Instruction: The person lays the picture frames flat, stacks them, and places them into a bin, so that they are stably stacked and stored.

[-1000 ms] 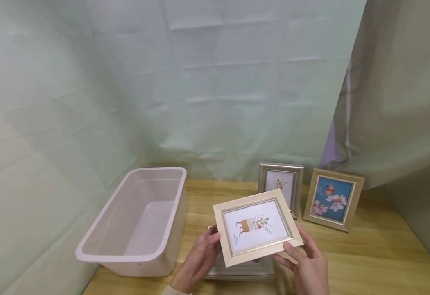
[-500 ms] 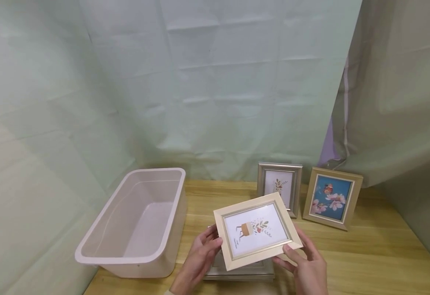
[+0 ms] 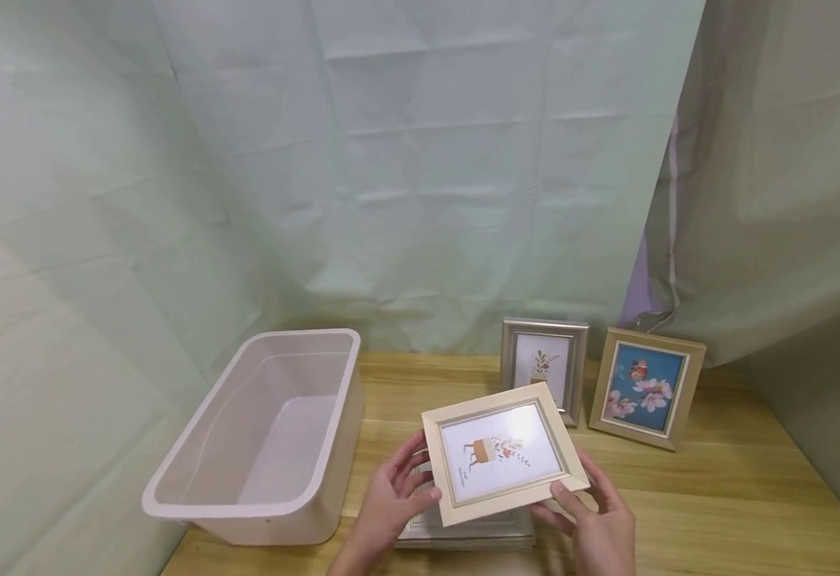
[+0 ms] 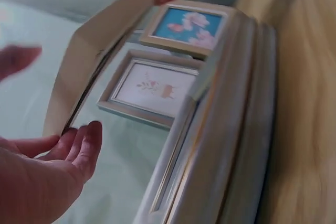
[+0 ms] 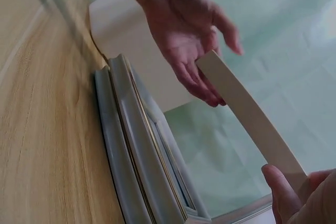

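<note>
A cream picture frame with a potted-plant print is held sideways and tilted above a stack of silver frames. At its lower right corner my right hand pinches it, thumb on the front and fingers behind. My left hand is at the left edge, its fingers reaching under the back. In the right wrist view, the left thumb stands away from the frame. Behind, a silver frame with a similar print stands upright, partly covered by the cream one. Right of it stands a beige frame with a bird-and-blossom picture.
A deep, pale plastic bin stands on the left of the wooden table. Pale green sheeting hangs behind and at the left, and a darker curtain at the right.
The left thumb has come off the cream frame's front edge, and the left fingers have spread. The frame has dipped slightly in the view. My right hand keeps its pinch.
</note>
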`<state>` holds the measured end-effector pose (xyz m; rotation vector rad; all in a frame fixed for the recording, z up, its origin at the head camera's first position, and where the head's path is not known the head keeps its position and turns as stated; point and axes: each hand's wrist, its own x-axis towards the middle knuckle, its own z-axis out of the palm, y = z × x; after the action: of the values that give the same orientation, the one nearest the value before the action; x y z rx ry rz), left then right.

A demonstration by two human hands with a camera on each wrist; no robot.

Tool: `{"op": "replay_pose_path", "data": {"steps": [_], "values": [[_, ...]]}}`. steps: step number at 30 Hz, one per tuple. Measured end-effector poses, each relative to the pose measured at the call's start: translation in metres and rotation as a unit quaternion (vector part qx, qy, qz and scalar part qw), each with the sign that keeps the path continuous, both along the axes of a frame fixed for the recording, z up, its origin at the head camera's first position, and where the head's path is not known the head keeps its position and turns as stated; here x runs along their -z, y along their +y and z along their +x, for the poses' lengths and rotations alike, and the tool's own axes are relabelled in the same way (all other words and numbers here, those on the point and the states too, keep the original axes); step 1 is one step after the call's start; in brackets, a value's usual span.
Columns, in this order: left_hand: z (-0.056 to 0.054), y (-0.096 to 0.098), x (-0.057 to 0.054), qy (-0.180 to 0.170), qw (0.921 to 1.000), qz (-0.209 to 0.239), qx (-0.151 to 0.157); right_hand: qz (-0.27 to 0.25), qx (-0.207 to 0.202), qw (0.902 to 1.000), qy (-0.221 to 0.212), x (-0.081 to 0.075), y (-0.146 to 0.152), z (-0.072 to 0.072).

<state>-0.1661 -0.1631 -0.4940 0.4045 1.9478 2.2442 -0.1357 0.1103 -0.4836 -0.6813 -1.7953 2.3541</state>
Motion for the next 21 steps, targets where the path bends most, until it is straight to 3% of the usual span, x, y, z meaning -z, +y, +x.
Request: {"op": "replay_pose_path", "data": {"steps": [3, 8, 12, 17, 21], "values": [[0.006, 0.000, 0.000, 0.048, 0.9931, -0.104, -0.022, 0.003, -0.006, 1.0000, 0.002, 0.000, -0.001, 0.000], [0.011, 0.002, 0.000, 0.100, 0.9569, -0.263, -0.072, 0.027, -0.039, 0.9989, 0.003, 0.000, 0.000, 0.000], [0.013, 0.002, 0.003, 0.131, 0.9317, -0.326, -0.092, 0.085, -0.085, 0.9927, -0.005, 0.001, 0.002, -0.001], [0.013, 0.000, 0.013, 0.201, 0.8942, -0.377, -0.134, 0.187, -0.141, 0.9722, 0.000, 0.003, 0.006, 0.000], [0.012, -0.005, 0.020, 0.234, 0.8774, -0.390, -0.152, 0.223, -0.168, 0.9603, 0.007, 0.005, 0.007, 0.001]]}}
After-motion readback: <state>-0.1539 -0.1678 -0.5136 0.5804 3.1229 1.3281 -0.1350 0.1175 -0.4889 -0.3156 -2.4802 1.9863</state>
